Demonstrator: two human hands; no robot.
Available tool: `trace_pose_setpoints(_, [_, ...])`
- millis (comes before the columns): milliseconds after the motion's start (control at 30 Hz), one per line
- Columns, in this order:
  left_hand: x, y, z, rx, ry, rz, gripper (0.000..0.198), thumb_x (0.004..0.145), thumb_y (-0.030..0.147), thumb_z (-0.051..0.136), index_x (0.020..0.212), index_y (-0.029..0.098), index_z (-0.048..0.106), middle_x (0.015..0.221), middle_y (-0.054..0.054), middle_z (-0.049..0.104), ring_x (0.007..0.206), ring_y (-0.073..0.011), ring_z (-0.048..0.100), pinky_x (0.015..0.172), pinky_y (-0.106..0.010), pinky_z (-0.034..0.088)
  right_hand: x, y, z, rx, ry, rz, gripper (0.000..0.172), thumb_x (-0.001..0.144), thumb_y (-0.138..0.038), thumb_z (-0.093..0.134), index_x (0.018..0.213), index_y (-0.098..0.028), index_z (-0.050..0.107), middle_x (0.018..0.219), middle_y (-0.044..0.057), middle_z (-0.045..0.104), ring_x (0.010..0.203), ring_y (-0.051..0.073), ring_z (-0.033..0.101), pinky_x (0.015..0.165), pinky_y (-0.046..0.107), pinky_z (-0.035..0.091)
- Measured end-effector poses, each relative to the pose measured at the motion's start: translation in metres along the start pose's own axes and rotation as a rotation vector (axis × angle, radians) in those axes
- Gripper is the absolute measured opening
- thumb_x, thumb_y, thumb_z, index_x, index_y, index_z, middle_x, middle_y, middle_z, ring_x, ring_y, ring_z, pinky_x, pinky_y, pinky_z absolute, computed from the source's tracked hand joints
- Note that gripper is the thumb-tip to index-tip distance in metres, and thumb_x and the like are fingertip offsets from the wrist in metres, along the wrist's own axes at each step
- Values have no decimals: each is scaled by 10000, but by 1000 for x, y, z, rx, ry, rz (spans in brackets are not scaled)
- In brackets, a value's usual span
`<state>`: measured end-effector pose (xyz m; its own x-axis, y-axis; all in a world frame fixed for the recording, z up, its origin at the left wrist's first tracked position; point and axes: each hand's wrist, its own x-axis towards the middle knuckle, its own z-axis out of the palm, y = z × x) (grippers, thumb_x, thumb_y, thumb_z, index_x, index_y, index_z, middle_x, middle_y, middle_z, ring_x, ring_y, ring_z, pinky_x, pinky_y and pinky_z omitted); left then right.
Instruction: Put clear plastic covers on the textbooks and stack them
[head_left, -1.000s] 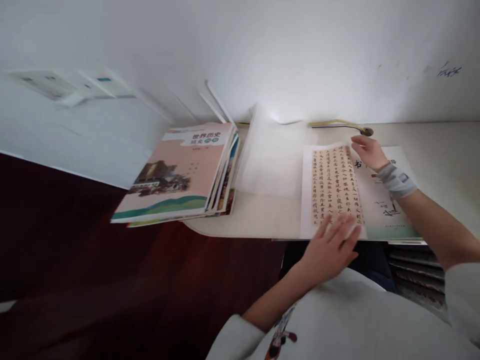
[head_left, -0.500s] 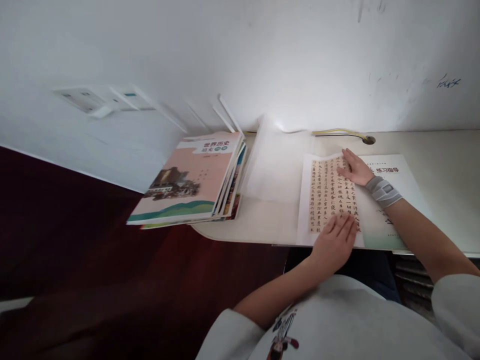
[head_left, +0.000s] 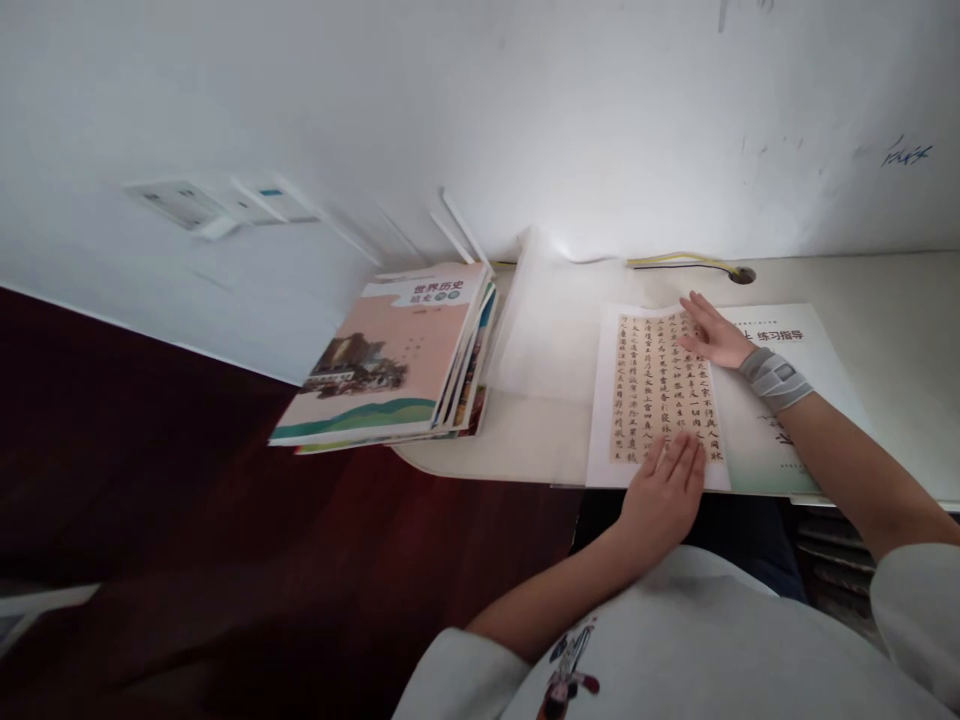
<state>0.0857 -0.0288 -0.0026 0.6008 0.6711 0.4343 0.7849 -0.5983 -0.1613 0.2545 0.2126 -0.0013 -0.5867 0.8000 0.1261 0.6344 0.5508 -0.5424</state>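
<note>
A sheet of brown-toned Chinese calligraphy with a white margin (head_left: pixel 646 390) lies over the left part of a white-and-green book (head_left: pixel 772 400) at the table's front edge. My left hand (head_left: pixel 667 485) rests with straight fingers on the sheet's lower right part. Near its top right corner my right hand (head_left: pixel 712 335), with a grey wrist wrap (head_left: pixel 776 378), lies with fingers stretched out and thumb apart. Neither hand grips anything. A clear, film-like sheet (head_left: pixel 544 330) extends left from the book, partly see-through.
To the left, a stack of books (head_left: pixel 390 350) with a pink history book on top overhangs the rounded corner of the white table (head_left: pixel 450 455). At the back, a yellow cable (head_left: pixel 679 257) runs into a hole beside the wall (head_left: pixel 600 120).
The whole view has shifted slightly. My left hand has slid a little down along the sheet, and the sheet looks flatter. My right hand keeps nearly the same place.
</note>
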Motion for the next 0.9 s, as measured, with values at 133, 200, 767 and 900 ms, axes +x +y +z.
trace_pose_setpoints(133, [-3, -7, -9, -35, -30, 10, 395, 894, 89, 344, 1231, 65, 550, 1321, -133, 548, 1282, -243, 452, 1112, -439, 324, 0, 0, 1, -49, -43, -52, 906, 773, -767, 357, 1492, -244, 179, 1566, 55, 114, 1428, 303, 73, 1142, 521, 184])
trace_pose_setpoints(200, [-6, -10, -11, -41, -32, 10, 388, 900, 91, 344, 1224, 75, 556, 1313, -129, 557, 1279, -236, 457, 1110, -443, 327, 0, -2, 2, -81, -62, -58, 927, 778, -773, 330, 1493, -203, 179, 1566, 82, 100, 1430, 297, 64, 1143, 506, 188])
trace_pose_setpoints(767, [-17, -47, -33, -216, -106, -192, 443, 943, 376, 371, 1298, 135, 482, 1332, -140, 543, 1291, -234, 444, 1064, -419, 362, 0, -6, 9, -282, -126, -116, 943, 815, -757, 178, 1491, -101, 157, 1550, 124, 76, 1424, 317, 54, 1153, 499, 156])
trace_pose_setpoints(900, [-31, -107, -45, -312, -77, -889, 480, 908, 407, 417, 1290, 121, 472, 1225, -181, 606, 1062, -265, 606, 897, -416, 468, 1, -7, 14, -270, -91, -111, 917, 821, -748, 175, 1490, -122, 176, 1552, 114, 103, 1424, 312, 80, 1149, 497, 173])
